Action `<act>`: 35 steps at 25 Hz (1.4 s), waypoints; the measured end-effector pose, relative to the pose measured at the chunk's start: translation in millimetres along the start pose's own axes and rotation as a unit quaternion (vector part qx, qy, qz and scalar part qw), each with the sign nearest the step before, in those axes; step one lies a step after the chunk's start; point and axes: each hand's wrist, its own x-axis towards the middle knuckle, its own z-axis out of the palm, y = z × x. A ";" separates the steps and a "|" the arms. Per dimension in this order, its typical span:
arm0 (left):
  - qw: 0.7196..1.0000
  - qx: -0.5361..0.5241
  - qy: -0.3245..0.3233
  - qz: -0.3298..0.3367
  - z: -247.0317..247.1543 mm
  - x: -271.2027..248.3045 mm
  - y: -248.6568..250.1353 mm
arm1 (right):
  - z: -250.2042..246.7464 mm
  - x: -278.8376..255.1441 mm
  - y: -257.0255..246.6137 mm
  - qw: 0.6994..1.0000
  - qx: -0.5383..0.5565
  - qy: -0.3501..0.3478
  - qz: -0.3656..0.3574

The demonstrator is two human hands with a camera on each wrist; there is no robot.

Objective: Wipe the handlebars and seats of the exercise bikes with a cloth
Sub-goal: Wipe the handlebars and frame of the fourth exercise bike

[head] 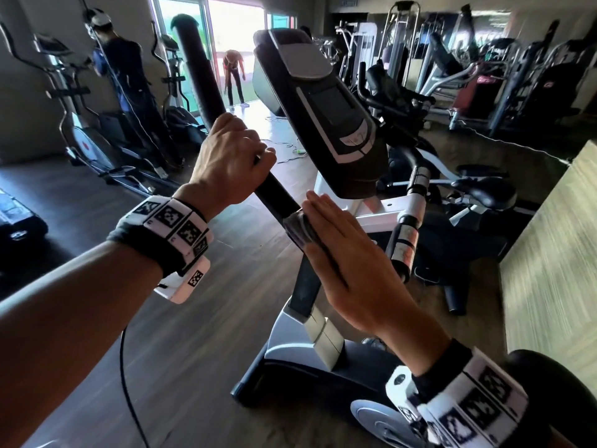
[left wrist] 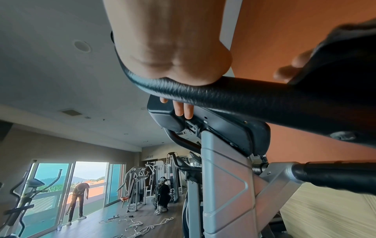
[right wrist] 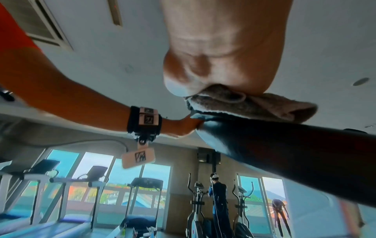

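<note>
A black padded handlebar [head: 197, 63] slants up to the left beside the bike's console [head: 326, 101]. My left hand [head: 232, 160] grips the bar at mid-height, fingers wrapped round it [left wrist: 183, 111]. Lower down, a folded brownish cloth [head: 298, 229] lies against the bar. My right hand [head: 339, 253] presses it there with straight, flat fingers. In the right wrist view the cloth [right wrist: 254, 104] is squeezed between my palm [right wrist: 223, 56] and the bar [right wrist: 284, 153]. The second handlebar [head: 410, 227] stands free to the right.
Another exercise bike with a black seat [head: 484, 189] stands right of the console. Ellipticals [head: 80, 124] line the left wall, where a person in blue [head: 126, 76] stands. Someone bends at the open door [head: 234, 76]. Cables [head: 284, 147] lie on the floor. A wooden counter [head: 549, 253] runs along the right.
</note>
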 end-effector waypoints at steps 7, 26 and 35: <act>0.999 -0.028 0.027 -0.006 -1.0 -5.8 4.1 | 3.0 26.5 0.6 1.000 0.012 -0.001 0.014; 0.998 -0.026 0.000 -0.055 1.0 -6.4 14.7 | -9.5 39.0 16.6 0.995 0.022 -0.007 0.093; 0.998 -0.036 0.004 -0.051 0.9 -6.2 12.1 | -5.5 -1.4 16.8 0.998 0.066 0.005 -0.008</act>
